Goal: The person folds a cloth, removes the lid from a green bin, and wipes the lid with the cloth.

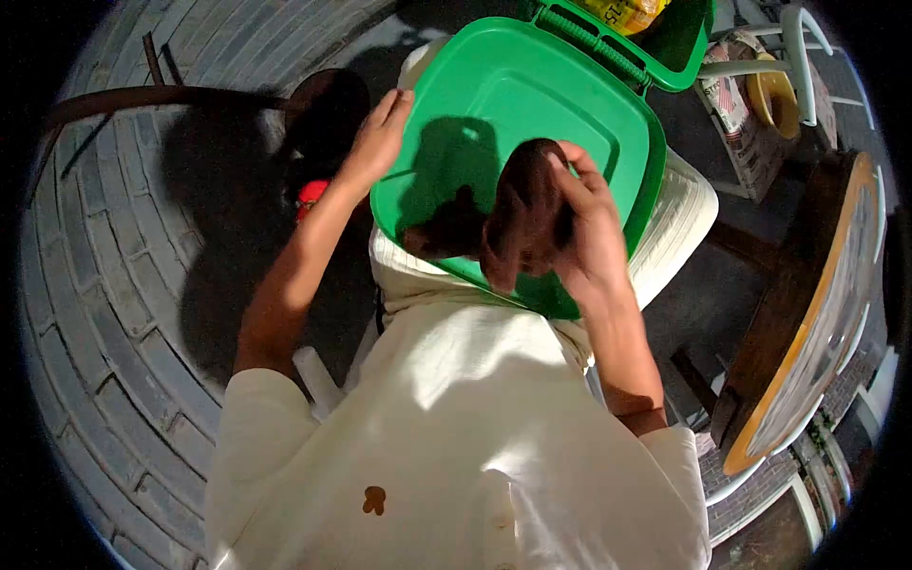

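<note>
A green plastic lid [608, 123] lies across my lap, its inner side facing up. My left hand [382, 142] grips the lid's left rim. Above the lid's lower right part, my right hand [591, 214] is closed around a dark brown, soft-looking item [525, 204], thumb on top; its exact kind is hard to make out. Another dark brown piece [439, 237] sits lower left on the lid, partly lost in shadow. At the top right, a ribbed hinge joins the lid to a green bin [692, 57] with a yellow printed bag [622, 13] inside.
On the right stand a wooden-rimmed round table [807, 323] and a white-framed chair [800, 66]. A yellow bowl-like object [772, 100] rests on printed paper nearby. Grey brick paving [123, 256] spreads to the left, near a small red object [311, 197].
</note>
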A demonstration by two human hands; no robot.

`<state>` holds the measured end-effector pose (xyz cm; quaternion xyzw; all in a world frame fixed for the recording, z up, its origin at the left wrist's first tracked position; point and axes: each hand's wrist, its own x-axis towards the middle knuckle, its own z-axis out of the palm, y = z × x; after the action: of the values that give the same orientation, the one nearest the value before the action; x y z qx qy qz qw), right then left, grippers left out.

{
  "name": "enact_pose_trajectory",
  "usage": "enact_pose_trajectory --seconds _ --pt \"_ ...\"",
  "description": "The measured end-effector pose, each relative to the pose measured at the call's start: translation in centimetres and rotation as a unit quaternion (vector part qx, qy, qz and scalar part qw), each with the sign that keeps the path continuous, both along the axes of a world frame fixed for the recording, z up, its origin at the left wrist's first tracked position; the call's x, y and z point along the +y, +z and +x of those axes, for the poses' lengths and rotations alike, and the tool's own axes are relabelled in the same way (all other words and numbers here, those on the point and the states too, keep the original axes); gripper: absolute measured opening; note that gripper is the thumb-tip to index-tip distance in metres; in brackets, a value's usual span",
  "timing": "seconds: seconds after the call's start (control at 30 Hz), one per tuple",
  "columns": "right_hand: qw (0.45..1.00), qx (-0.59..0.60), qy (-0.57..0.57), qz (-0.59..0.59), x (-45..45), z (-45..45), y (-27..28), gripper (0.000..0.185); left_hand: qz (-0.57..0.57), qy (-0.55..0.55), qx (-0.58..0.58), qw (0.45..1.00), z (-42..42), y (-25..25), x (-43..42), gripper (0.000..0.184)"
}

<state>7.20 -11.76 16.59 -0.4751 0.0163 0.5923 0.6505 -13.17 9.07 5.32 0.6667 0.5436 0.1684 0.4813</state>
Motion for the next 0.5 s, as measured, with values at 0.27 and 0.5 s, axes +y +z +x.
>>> enact_pose_trajectory --seconds 0.27,0.5 --pt "0.73 -0.675 0.066 0.086 10.0 0.9 -9.5 0.066 0.146 -0.137 0.012 0.98 -1.1 -0.8 -0.1 0.046" --pt "0.471 -0.856 0.205 0.056 12.0 4.7 -14.5 0.054 0.288 -0.213 0.081 0.93 -0.7 1.8 -1.5 0.063"
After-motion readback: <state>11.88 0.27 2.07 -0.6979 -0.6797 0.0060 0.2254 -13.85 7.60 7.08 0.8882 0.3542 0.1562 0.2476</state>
